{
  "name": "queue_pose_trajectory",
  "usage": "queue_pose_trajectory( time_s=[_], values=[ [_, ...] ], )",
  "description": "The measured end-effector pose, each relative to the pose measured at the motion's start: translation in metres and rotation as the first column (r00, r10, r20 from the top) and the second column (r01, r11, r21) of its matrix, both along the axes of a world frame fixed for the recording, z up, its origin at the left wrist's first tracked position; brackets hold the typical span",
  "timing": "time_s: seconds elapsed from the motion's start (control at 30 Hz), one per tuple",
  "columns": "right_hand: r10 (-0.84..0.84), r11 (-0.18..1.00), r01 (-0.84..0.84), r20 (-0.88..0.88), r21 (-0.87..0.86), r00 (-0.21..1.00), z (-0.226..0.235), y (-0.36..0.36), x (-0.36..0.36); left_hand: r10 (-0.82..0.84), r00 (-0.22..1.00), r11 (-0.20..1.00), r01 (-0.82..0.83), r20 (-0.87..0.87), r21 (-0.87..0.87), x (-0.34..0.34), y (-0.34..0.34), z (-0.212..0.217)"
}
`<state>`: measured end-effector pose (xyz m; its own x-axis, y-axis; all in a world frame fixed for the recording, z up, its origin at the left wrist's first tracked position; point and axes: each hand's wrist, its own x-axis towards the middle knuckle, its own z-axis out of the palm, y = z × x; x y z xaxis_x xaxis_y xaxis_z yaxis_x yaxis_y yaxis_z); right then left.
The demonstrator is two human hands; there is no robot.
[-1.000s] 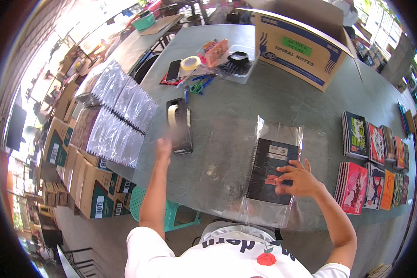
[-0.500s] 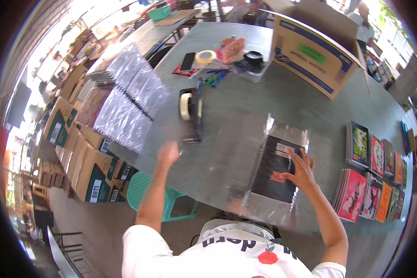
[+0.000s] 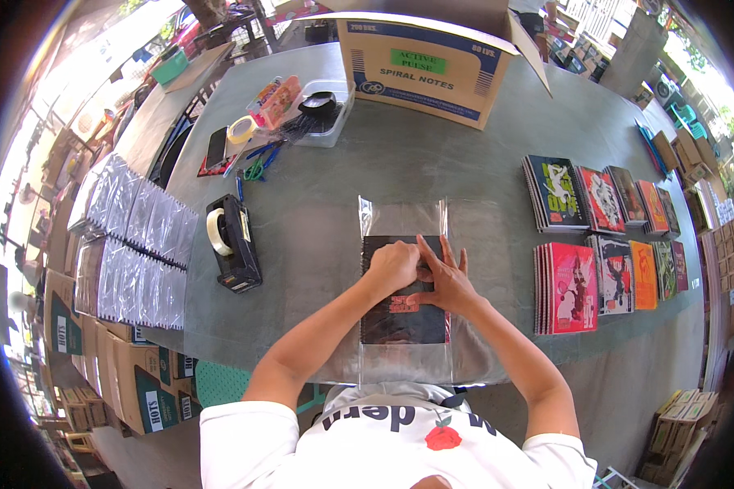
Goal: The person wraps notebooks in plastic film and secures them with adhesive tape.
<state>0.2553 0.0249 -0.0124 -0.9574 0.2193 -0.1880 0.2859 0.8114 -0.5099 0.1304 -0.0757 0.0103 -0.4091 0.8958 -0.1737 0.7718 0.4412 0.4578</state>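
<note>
A black spiral notebook [image 3: 383, 326] lies on the table in front of me, inside a clear plastic wrapper [image 3: 404, 364] that reaches past its top and bottom edges. My left hand [image 3: 395, 267] is closed, its fingertips pressed down near the notebook's middle. Whatever those fingers may hold is hidden. Beside it my right hand [image 3: 450, 281] lies with fingers spread over the notebook's right side, thumb pointing toward the left hand. To the left stands a black tape dispenser [image 3: 240, 259] with a roll of tape in it.
Plastic-wrapped notebooks [image 3: 130, 281] are stacked along the left. Colourful spiral notebooks [image 3: 575, 289] stand in rows at the right. An open cardboard box [image 3: 420, 77] sits at the back, near a clear plastic tub [image 3: 334, 134], a tape roll [image 3: 241, 129], a phone [image 3: 217, 147] and scissors [image 3: 257, 169].
My left hand has moved right, from beside the tape dispenser onto the wrapped notebook. My right hand stays spread on the notebook. The view has turned, so the notebook now appears straighter.
</note>
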Motion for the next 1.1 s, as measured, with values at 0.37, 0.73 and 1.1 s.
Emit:
queue_pose_trajectory(
  time_s=[0.37, 0.73, 1.1],
  values=[
    [-0.539, 0.819, 0.419, -0.273, -0.392, 0.797, -0.049, -0.028, 0.03, 0.548, 0.747, 0.612, -0.665, 0.377, 0.429, 0.015, -0.076, -0.072],
    [-0.488, 0.64, 0.022, -0.383, -0.768, 0.784, 0.066, -0.011, 0.041, -0.142, 0.729, 0.48, -0.541, 0.669, 0.691, 0.03, -0.081, 0.027],
    [-0.492, 0.612, -0.041, -0.421, -0.79, 0.762, 0.058, -0.012, 0.048, 0.083, 0.735, 0.527, -0.605, 0.673, 0.596, 0.046, -0.089, -0.024]
  ],
)
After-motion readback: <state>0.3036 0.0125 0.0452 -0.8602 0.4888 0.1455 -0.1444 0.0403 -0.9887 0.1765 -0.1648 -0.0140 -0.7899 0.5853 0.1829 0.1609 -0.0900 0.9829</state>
